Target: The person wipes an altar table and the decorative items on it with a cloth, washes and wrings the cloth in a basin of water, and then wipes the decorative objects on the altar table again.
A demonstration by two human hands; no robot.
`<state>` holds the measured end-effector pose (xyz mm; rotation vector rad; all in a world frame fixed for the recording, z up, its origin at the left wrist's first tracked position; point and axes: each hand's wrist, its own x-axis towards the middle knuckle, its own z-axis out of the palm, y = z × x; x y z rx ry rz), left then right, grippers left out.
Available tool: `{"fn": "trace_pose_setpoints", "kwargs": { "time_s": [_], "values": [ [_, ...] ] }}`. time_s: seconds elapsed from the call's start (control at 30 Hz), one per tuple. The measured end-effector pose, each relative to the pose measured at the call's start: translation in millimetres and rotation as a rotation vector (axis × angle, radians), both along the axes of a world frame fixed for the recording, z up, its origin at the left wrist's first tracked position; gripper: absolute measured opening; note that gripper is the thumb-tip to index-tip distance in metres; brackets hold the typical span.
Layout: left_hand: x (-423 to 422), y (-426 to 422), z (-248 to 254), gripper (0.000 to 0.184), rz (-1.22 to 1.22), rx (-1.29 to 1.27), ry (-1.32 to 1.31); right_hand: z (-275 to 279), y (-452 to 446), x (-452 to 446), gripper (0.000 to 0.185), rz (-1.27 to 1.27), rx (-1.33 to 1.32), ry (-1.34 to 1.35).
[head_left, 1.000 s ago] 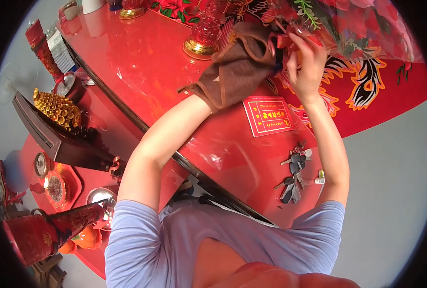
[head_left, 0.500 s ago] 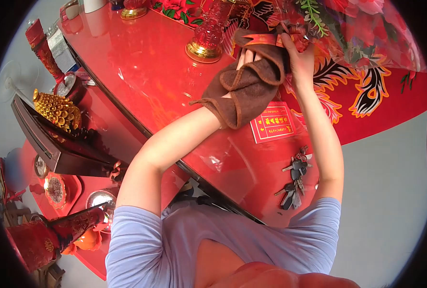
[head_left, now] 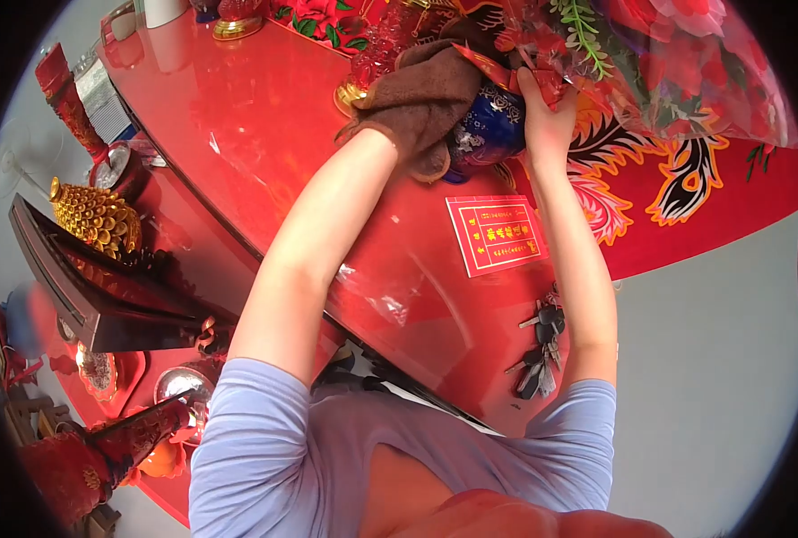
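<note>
The red worktop [head_left: 184, 99] ran away to the left of the brown cloth [head_left: 430, 90], its dark edge slanting beneath the left forearm. The blue vase [head_left: 491, 125] stood between the hands, wrapped flowers [head_left: 677, 72] just beyond its ribboned neck. The cloth covered the left hand, hiding its grip. The right hand [head_left: 550, 121] touched the vase near the neck, its closure unclear. A red card [head_left: 496, 235] lay nearby.

Glossy red tabletop [head_left: 193, 117] under a patterned cloth [head_left: 686, 247], a red card [head_left: 498, 235], keys [head_left: 538, 354] and gold-based red ornaments [head_left: 238, 20].
</note>
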<state>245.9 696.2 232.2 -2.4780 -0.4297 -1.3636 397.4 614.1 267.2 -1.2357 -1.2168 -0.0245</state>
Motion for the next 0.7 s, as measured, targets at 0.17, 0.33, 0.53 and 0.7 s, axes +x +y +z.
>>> {"fn": "trace_pose_setpoints", "kwargs": {
  "time_s": [0.17,0.33,0.53,0.7],
  "values": [
    [0.5,4.2,-8.4,0.046,-0.042,-0.119,-0.102,-1.3,-1.3,-5.0,0.070,0.019,0.014,-0.004],
    [-1.8,-2.6,-23.0,0.046,-0.018,-0.144,-0.126,-5.3,5.0,11.3,0.064,0.024,0.021,-0.038],
    [10.5,-8.3,-18.5,0.045,-0.026,-0.158,-0.121,-9.4,7.7,14.4,0.060,-0.038,0.053,-0.092],
    [31.5,-10.4,-3.9,0.045,-0.039,-0.147,-0.090,-12.5,14.2,28.1,0.052,-0.031,0.072,-0.110]
  ]
}}
